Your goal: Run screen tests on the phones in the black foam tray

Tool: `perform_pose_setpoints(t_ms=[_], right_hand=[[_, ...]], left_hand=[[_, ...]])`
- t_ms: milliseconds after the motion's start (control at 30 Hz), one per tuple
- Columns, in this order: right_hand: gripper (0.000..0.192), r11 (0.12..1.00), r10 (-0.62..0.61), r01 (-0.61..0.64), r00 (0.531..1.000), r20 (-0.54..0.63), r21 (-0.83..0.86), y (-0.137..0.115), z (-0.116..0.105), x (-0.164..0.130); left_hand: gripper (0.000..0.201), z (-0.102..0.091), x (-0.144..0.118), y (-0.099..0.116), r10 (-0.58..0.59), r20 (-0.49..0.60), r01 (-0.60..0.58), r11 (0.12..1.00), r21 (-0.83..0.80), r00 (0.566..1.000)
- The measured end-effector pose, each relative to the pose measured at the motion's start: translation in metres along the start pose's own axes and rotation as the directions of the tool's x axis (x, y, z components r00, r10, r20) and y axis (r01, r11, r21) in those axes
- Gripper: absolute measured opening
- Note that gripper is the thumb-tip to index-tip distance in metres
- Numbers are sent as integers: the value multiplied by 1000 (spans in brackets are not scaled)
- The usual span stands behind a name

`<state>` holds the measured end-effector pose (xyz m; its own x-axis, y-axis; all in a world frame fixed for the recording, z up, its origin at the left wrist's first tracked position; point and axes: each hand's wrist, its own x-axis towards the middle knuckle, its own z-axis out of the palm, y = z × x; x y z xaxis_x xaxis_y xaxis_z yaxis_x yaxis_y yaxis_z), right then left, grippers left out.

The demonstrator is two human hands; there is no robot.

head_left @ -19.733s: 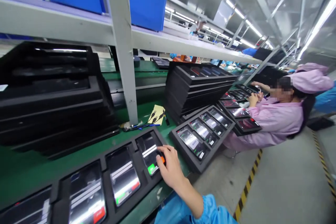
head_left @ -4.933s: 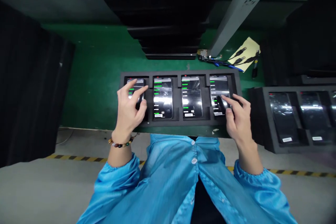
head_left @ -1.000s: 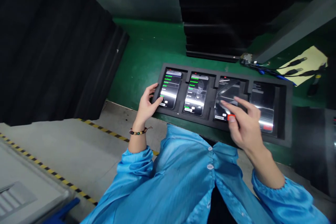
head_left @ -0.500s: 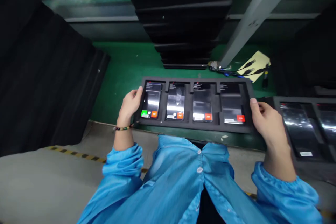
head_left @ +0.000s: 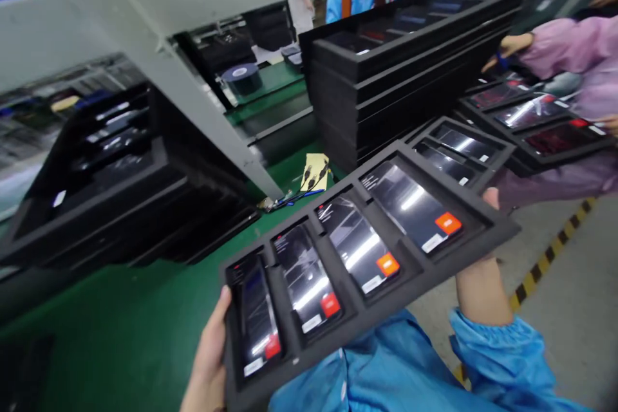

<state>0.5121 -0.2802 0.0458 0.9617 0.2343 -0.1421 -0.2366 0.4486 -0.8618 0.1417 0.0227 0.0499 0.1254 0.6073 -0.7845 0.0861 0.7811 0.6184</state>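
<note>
A black foam tray (head_left: 415, 270) is held tilted in front of my body, its right end higher than its left. Several smartphones (head_left: 360, 244) lie in its slots, screens up, each with a red or orange square and a white label near the bottom. My left hand (head_left: 211, 351) grips the tray's left end, thumb on the rim and fingers underneath, out of sight. My right hand (head_left: 483, 265) is under the right end, mostly hidden by the tray; a fingertip shows at the far edge.
Stacked black trays (head_left: 386, 90) rise at the back right, with another stack (head_left: 111, 199) at left. A grey post (head_left: 212, 109) stands between them. Cables lie on yellow paper (head_left: 315, 170). Another tray with phones (head_left: 463, 148) sits behind mine. At right is a co-worker in pink sleeves (head_left: 564, 45).
Both hands have lifted the tray off the green table and tilted it. My view has turned to the right, bringing the co-worker and the right-hand stack into sight.
</note>
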Motion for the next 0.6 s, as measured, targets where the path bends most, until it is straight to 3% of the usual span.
perform_pose_setpoints(t_ms=[33,133,233,333,400,500,600], right_hand=[[58,989,-69,76,996,-60,124,-2,-9,7],[54,887,-174,224,972,-157,404,-8,-30,31],[55,765,-160,296,948,-276,572,-14,-43,61],[59,789,-126,312,925,-358,529,-16,-47,93],[68,866,-119,278,922,-370,416,-16,-47,113],[72,912,-141,275,906,-398,303,-14,-50,138],[63,904,-210,353,858,-469,241,-14,-58,157]], left_hand=[[45,29,2,-5,7,41,-8,1000,9,999],[47,117,5,-31,196,165,-201,979,16,967],[64,200,2,-65,313,437,-345,939,-8,843],[80,259,-3,-93,418,523,-454,888,-66,743],[84,277,-5,-102,468,521,-531,847,-33,714],[90,276,-5,-99,470,582,-631,770,98,664],[93,267,2,-85,276,723,-611,752,248,633]])
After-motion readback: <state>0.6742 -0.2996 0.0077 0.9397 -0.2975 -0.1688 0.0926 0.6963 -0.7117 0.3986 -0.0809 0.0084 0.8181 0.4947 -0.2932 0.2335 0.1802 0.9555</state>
